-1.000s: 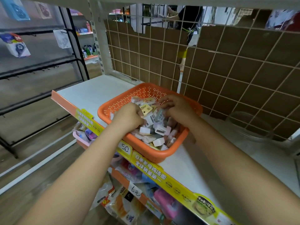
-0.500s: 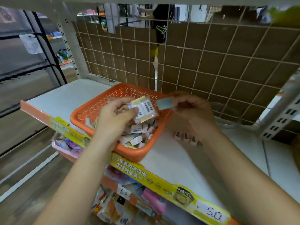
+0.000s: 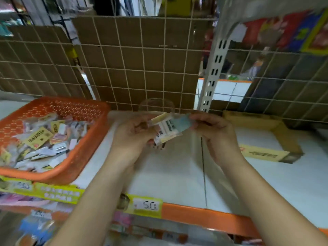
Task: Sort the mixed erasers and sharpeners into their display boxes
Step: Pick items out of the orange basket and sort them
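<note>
Orange basket (image 3: 74, 167) of mixed erasers and sharpeners sits on the shelf (image 3: 177, 174) at left. To do this step well, separate the two picked items and carry each toward its own box, such as the cardboard box (image 3: 287, 139) at right. The left hand (image 3: 131, 137) holds a white packet (image 3: 166, 132) in a closed grip; the right hand (image 3: 213, 128) pinches a pale blue piece (image 3: 182, 121). Both hands hover above the shelf.

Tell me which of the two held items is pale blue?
The small piece pinched by the right hand, the pale blue item; the left hand holds white packets with black print.
</note>
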Action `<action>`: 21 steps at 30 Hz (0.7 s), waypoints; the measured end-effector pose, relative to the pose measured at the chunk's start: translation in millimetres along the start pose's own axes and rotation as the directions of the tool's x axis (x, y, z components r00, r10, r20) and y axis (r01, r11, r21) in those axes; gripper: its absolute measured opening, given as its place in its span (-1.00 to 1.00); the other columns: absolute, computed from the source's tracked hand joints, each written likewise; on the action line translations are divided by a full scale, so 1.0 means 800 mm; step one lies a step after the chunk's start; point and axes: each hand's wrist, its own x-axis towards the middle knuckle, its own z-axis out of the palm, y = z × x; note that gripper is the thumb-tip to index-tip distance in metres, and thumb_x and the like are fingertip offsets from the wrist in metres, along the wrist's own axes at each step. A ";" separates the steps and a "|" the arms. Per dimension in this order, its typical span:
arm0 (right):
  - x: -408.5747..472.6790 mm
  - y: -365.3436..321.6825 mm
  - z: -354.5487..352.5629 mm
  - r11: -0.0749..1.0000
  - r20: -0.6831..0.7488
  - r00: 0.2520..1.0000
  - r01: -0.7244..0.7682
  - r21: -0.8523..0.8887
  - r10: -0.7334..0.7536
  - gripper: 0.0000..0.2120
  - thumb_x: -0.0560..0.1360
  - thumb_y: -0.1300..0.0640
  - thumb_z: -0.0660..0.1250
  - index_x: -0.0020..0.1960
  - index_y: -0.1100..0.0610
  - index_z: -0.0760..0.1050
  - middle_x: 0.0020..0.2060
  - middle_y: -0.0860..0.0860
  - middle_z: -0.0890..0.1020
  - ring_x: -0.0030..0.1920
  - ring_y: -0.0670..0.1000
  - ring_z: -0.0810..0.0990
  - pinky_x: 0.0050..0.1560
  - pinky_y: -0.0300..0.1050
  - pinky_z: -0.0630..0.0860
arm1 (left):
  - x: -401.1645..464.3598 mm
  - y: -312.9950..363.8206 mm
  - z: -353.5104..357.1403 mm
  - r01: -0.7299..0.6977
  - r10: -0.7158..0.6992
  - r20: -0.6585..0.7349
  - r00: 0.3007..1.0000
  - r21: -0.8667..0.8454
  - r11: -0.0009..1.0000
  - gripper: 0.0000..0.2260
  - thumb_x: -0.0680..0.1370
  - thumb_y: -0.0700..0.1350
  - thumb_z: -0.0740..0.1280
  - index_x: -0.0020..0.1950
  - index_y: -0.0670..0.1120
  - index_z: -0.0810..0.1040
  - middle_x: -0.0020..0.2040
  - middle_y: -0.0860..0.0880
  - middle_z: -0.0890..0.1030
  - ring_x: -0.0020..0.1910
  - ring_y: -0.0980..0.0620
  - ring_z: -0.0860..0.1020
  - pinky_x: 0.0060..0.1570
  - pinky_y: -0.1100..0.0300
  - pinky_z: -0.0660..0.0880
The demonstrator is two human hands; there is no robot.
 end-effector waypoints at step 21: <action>-0.165 -0.091 -0.452 0.924 -0.708 0.704 -0.299 -0.237 0.046 -0.72 0.37 0.48 0.34 -0.17 0.10 0.52 -0.34 0.02 0.47 -0.41 -0.21 0.51 -0.29 -0.38 0.49 | -0.068 -0.070 0.386 0.304 -0.292 0.318 0.902 0.014 0.953 -0.75 0.46 -0.41 0.30 0.04 -0.14 0.56 -0.16 -0.07 0.64 -0.26 0.09 0.61 -0.32 0.34 0.52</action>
